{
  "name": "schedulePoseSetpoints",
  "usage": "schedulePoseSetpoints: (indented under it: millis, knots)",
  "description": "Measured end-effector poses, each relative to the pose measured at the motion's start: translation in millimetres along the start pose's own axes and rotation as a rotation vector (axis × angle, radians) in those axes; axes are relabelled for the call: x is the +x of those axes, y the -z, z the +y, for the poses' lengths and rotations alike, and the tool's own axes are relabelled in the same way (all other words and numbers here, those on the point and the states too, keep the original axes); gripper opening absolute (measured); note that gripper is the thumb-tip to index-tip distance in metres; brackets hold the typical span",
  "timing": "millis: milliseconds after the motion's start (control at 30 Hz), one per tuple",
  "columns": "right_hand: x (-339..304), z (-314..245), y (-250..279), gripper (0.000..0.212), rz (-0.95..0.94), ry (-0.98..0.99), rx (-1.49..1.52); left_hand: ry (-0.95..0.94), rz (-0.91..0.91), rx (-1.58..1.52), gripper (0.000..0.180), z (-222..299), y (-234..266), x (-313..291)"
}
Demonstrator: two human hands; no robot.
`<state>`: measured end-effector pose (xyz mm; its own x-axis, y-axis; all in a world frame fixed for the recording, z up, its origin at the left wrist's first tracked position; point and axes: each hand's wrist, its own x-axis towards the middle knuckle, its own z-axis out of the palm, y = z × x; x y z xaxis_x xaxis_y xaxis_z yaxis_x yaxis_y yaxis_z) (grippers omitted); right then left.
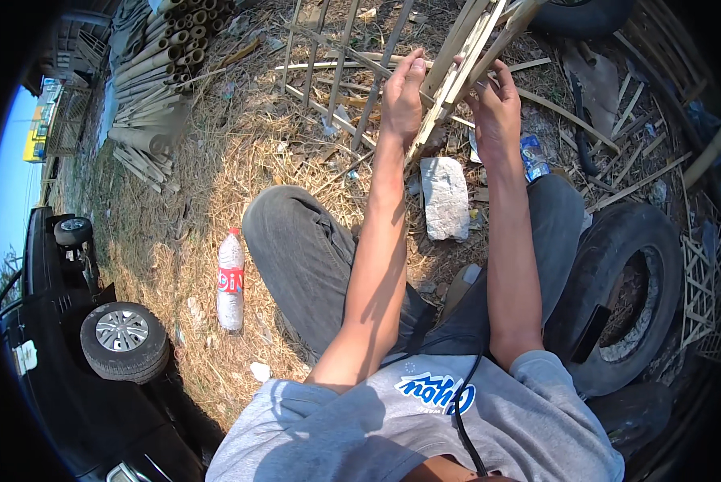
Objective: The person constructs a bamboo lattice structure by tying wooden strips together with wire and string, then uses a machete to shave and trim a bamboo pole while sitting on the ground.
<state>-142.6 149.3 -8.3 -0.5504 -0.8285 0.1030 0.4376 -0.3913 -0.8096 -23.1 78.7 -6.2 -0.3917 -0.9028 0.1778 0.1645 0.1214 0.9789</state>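
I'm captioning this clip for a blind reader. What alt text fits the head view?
Seen from above, a seated person's left hand and right hand grasp a bundle of bamboo slats over straw-covered ground. A pale stone block lies between the knees, a plastic bottle to the left, a tyre to the right.

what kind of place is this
Probably an outdoor yard for bamboo work: stacked bamboo poles on dry straw ground, an old tyre, and a parked black vehicle. Both hands hold bamboo slats.

Grey short-sleeved T-shirt (393, 418) with blue-and-white chest print, dark grey trousers (304, 257), thin black cord (461, 402) at the chest.
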Motion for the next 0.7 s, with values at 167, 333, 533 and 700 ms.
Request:
schedulePoseSetpoints:
  millis: [167,333,533,700]
  knots:
    - [-10.6,-0.7,-32.1,0.073,0.095,-0.142,0.053,0.076,0.053,0.282,0.069,-47.8,16.4,31.7]
    - [-4.6,8.1,-23.7,0.072,0.019,-0.19,0.077,-0.137,0.169,0.505,0.072,-61.1,3.3,22.3]
    - [14.0,0.6,-44.8,0.05,-0.015,-0.201,0.053,-0.195,0.23,0.677,0.051,-28.0,10.4,23.5]
    - [47.6,-28.2,-105.4,0.047,-0.1,-0.307,-0.158,-0.172,0.399,0.39,0.05,13.3,33.3,26.3]
